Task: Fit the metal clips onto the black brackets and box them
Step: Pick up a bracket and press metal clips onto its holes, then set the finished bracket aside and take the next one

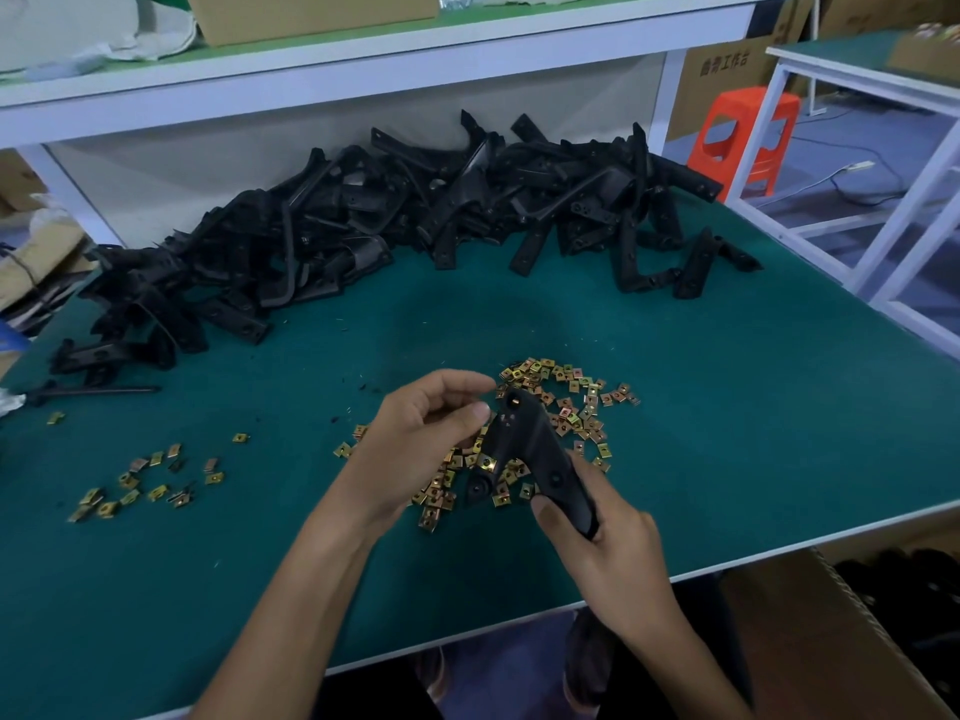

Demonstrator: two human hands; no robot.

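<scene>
Fingers (553,519) of right hand (608,553) grip black bracket (530,444) over metal clips (571,402) on table (727,407) | left hand (415,439) fingers curled at its top, clip unseen | bracket pile (363,226) behind

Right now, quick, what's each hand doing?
Left hand: curled beside the black bracket; cannot tell if it holds anything.
Right hand: grips the bracket's lower end.

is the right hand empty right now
No, the right hand grips the lower end of a black bracket held above the loose metal clips.
</scene>
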